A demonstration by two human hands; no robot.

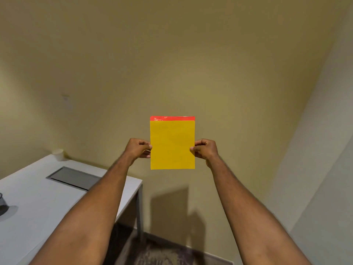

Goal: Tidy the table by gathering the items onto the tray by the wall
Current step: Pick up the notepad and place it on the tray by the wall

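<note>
A yellow card with a red strip along its top [172, 144] is held upright in the air in front of the beige wall. My left hand [138, 149] pinches its left edge and my right hand [205, 150] pinches its right edge, both arms stretched forward. A white table [38, 203] stands at the lower left, below and left of the card. No tray is in view.
On the table are a white paper cup [58, 154] at the far corner by the wall, a grey recessed panel [73, 177] in its top, and a dark mesh container [2, 204] cut off at the left edge. Patterned carpet [162, 253] lies below.
</note>
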